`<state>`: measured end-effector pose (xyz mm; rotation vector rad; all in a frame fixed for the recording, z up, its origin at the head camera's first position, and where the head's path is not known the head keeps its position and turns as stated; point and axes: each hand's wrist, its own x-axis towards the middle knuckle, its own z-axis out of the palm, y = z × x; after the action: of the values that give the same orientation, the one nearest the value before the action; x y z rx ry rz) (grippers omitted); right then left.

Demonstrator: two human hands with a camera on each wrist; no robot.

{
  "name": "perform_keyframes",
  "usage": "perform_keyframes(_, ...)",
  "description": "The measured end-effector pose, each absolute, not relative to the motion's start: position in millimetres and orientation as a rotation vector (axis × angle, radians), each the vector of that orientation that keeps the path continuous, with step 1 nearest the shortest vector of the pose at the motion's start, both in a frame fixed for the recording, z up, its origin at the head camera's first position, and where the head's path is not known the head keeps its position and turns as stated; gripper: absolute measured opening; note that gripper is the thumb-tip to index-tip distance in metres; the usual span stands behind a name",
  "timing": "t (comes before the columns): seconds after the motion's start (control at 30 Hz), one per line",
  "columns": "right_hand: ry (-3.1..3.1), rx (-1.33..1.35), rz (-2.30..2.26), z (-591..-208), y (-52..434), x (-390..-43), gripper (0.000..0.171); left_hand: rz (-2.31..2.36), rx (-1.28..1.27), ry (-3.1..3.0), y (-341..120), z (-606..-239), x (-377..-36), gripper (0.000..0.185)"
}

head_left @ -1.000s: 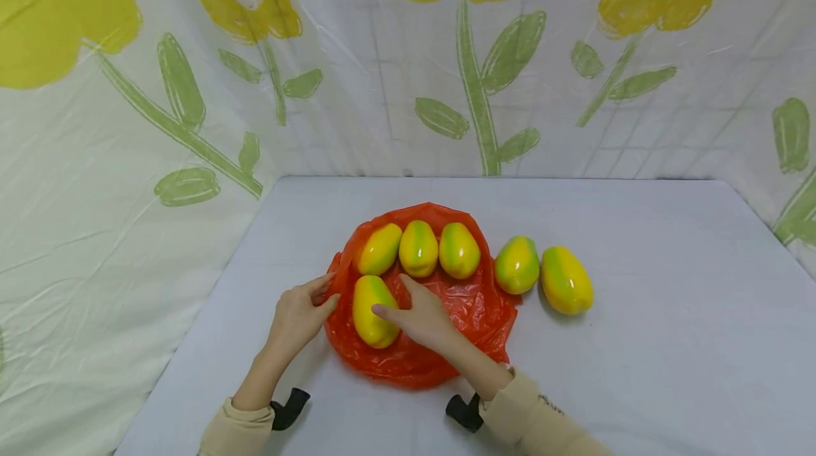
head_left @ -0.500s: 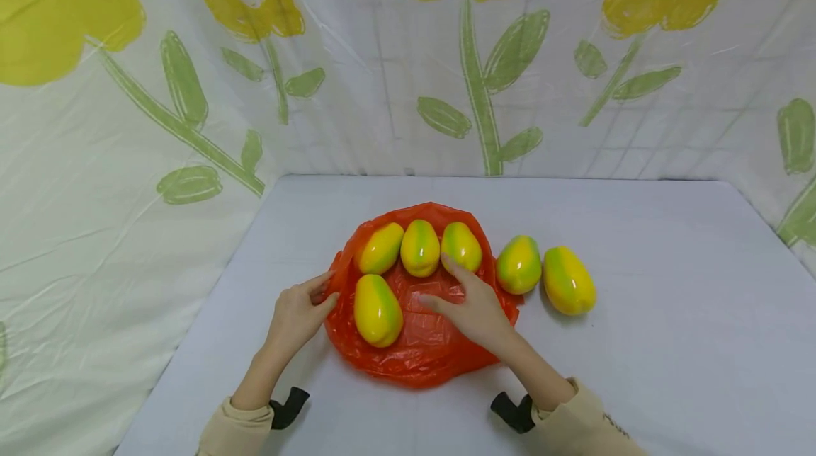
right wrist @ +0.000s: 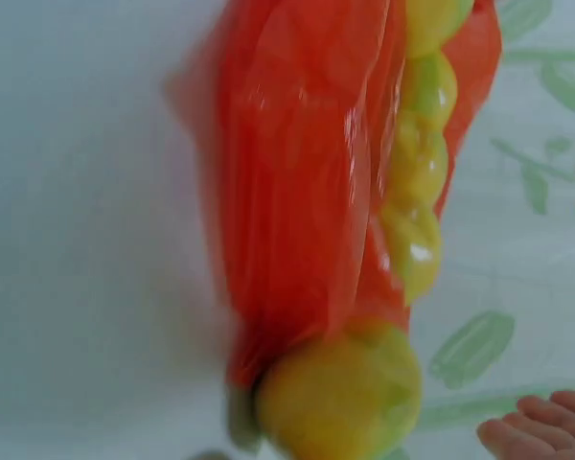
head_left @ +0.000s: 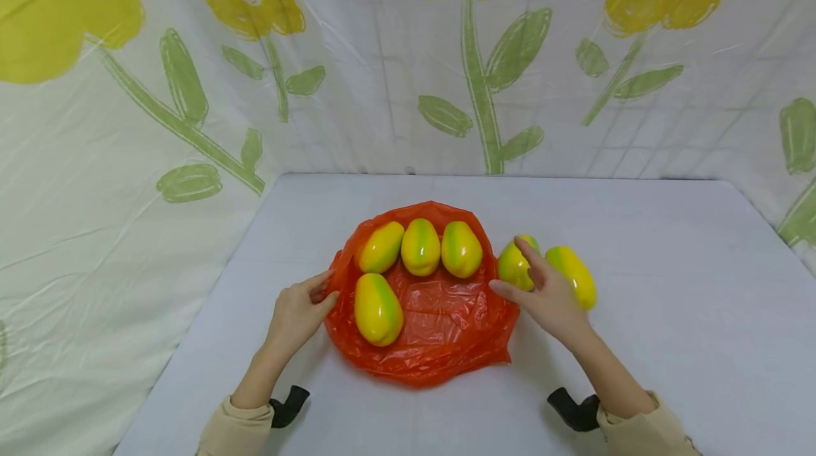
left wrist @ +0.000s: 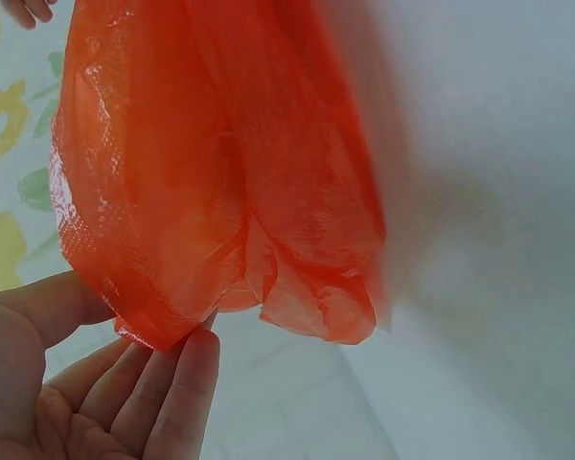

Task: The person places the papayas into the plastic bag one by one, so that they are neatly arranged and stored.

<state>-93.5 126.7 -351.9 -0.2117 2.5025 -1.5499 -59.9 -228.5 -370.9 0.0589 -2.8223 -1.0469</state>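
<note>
An orange plastic bag lies spread flat on the table, and four yellow-green mangoes lie on it. Three form a row at the back and one lies at the front left. My left hand pinches the bag's left edge between thumb and fingers; the left wrist view shows the hand at the bag. Two more mangoes lie on the table right of the bag. My right hand hovers with spread fingers over the nearer mango, partly hiding the farther one.
The white table has bare surface to the right and in front. A flower-printed sheet hangs close behind and to the left. In the right wrist view the bag and a blurred mango fill the frame.
My right hand let go of the front-left mango on the bag and swept right across the bag to the two mangoes on the table. The left hand stayed put.
</note>
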Motion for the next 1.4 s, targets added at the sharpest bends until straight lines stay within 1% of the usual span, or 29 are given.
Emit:
perform_keyframes(0.17, 2.551, -0.339, -1.705, -353.6, 148.8, -91.1, 0.081, -1.043, 0.066, -2.825, -229.6, -372.6, -60.4, 0.041)
perform_keyframes(0.27, 2.606, -0.392, -1.749, -355.2, 160.2, -90.3, 0.080, -1.047, 0.066, -2.825, -230.1, -373.5, -60.9, 0.041)
perform_keyframes(0.6, 2.973, -0.278, -1.361, -367.2, 178.8, -97.3, 0.093, -1.077, 0.060, -2.821, -228.7, -370.8, -62.2, 0.040)
perform_keyframes(0.83, 2.951, -0.203, -1.123, -378.0, 186.8, -109.3, 0.107, -1.075, 0.061, -2.824, -228.0, -371.0, -62.5, 0.040)
perform_keyframes(1.17, 2.898, -0.167, -1.062, -390.5, 191.3, -117.9, 0.107, -1.052, 0.055, -2.829, -228.7, -370.3, -61.8, 0.040)
perform_keyframes(1.4, 2.857, -0.156, -1.003, -392.7, 193.4, -120.8, 0.105, -1.063, 0.056, -2.820, -229.2, -369.6, -61.6, 0.040)
